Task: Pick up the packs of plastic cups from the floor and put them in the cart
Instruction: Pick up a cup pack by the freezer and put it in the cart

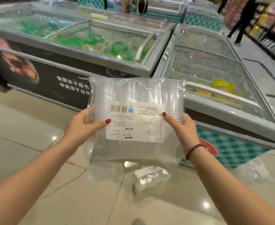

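I hold a clear pack of plastic cups (133, 95) with a white printed label up in front of me, above the floor. My left hand (83, 125) grips its left edge, thumb on the front. My right hand (184, 127) grips its right edge, thumb pressed on the label. Under it, two more clear packs lie on the tiled floor: one (151, 179) just below the held pack and one (253, 171) to the right against the freezer base. No cart is in view.
A glass-topped chest freezer (78, 51) stands ahead at left and a second freezer (231, 98) at right, close behind the held pack. A person (242, 20) walks in the aisle at far right beside shelves (273, 25). Shiny tiled floor (28, 127) lies to the left.
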